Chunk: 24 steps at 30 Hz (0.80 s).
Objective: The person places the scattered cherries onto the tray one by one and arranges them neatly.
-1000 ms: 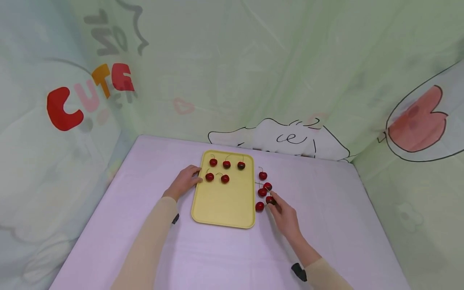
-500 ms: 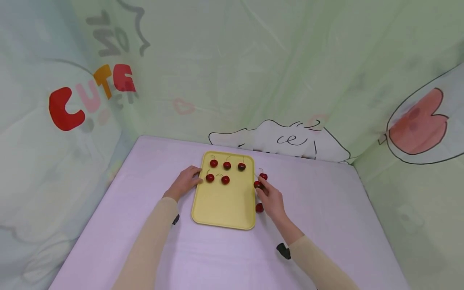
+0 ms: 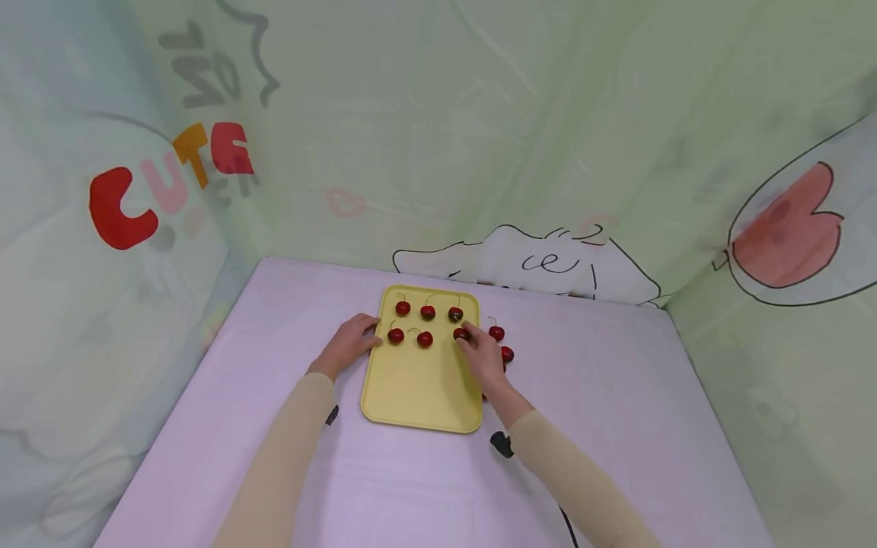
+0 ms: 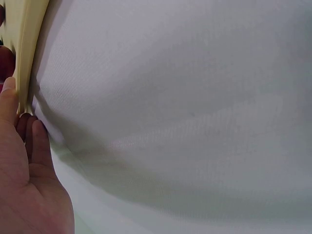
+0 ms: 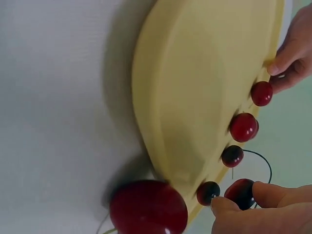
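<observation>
By the right hand (image 3: 483, 356), a dark red cherry (image 3: 460, 334) is pinched between thumb and fingertips, held over the yellow tray (image 3: 419, 388) at two o'clock from its centre; whether the tray is touched by it cannot be told. The tray's edge is gripped at nine o'clock by the left hand (image 3: 348, 344). Five stemmed cherries (image 3: 403, 308) are spread between ten and one o'clock. Loose cherries (image 3: 496, 333), partly hidden, are seen on the desk (image 3: 617, 396) around three o'clock.

Head camera looks forward and down; closer wrist views share the tray (image 3: 419, 390)
</observation>
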Available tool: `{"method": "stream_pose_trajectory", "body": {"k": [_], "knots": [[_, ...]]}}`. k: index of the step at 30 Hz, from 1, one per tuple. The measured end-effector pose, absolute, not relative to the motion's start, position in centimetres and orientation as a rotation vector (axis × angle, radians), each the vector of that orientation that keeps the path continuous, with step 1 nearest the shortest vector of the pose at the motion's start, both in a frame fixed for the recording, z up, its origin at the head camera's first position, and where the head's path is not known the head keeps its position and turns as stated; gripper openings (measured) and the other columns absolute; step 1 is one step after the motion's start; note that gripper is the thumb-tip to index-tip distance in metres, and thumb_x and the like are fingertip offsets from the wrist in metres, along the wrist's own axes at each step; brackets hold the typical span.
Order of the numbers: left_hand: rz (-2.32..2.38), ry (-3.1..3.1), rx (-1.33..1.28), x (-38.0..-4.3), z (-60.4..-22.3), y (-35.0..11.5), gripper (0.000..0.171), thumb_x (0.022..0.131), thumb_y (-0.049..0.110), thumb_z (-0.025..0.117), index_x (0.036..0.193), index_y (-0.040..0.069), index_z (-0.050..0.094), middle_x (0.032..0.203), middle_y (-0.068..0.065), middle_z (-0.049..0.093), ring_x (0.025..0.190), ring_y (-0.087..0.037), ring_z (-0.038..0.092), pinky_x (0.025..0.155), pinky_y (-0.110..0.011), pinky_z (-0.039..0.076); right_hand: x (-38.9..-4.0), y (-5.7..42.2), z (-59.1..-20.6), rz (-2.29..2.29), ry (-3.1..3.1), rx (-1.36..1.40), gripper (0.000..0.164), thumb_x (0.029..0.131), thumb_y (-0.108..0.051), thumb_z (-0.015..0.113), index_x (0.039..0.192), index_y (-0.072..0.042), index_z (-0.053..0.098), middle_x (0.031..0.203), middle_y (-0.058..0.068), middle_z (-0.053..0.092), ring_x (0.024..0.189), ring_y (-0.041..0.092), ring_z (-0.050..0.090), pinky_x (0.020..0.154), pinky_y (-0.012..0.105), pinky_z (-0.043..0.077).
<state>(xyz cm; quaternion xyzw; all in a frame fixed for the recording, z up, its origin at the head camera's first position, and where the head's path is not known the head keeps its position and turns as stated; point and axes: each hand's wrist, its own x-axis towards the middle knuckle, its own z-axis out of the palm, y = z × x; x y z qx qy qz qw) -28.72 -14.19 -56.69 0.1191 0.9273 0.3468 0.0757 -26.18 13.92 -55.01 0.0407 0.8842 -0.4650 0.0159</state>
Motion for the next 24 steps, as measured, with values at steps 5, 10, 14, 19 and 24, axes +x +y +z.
{"method": "stream_pose_trajectory", "body": {"k": [5,10,14,19,24], "knots": [[1.042,2.784,0.352,-28.5,-56.5,-14.1,0.05,0.096,0.02,0.065,0.139,0.0,0.051,0.136,-0.015,0.052,0.128,-0.029,0.048,0.113,-0.041,0.036,-26.3,13.3,-55.5,-1.397,2.733,0.111,0.047,0.097,-0.013,0.061,0.142,-0.005,0.051,0.142,0.015,0.052,0.129,0.03,0.049,0.105,0.044,0.045],[1.045,2.785,0.34,-28.5,-56.3,-14.0,0.049,0.096,0.021,0.065,0.139,0.0,0.051,0.136,-0.014,0.052,0.127,-0.028,0.048,0.112,-0.041,0.037,-26.1,13.0,-55.5,-1.311,2.776,0.071,0.046,0.097,-0.012,0.06,0.141,-0.003,0.051,0.141,0.018,0.052,0.131,0.033,0.048,0.107,0.046,0.042],[1.044,2.789,0.339,-28.5,-56.4,-14.0,0.049,0.095,0.021,0.065,0.138,0.001,0.052,0.136,-0.014,0.053,0.127,-0.028,0.048,0.112,-0.041,0.037,-26.3,12.8,-55.8,-1.22,2.819,0.001,0.045,0.098,-0.011,0.06,0.141,-0.002,0.05,0.14,0.018,0.053,0.13,0.032,0.048,0.108,0.045,0.042],[1.046,2.787,0.343,-28.6,-56.6,-14.1,0.049,0.095,0.021,0.065,0.138,0.001,0.052,0.136,-0.014,0.052,0.127,-0.028,0.048,0.112,-0.041,0.037,-26.5,12.5,-56.3,-1.15,2.843,-0.028,0.045,0.098,-0.01,0.058,0.142,-0.002,0.049,0.142,0.017,0.051,0.132,0.031,0.047,0.108,0.044,0.041],[1.041,2.782,0.341,-28.6,-56.5,-14.1,0.05,0.095,0.021,0.065,0.138,0.0,0.051,0.136,-0.014,0.052,0.128,-0.028,0.048,0.112,-0.04,0.037,-26.4,12.3,-56.1,-1.141,2.835,-0.005,0.046,0.098,-0.009,0.058,0.143,-0.003,0.048,0.142,0.017,0.051,0.131,0.031,0.048,0.107,0.045,0.043]]}}
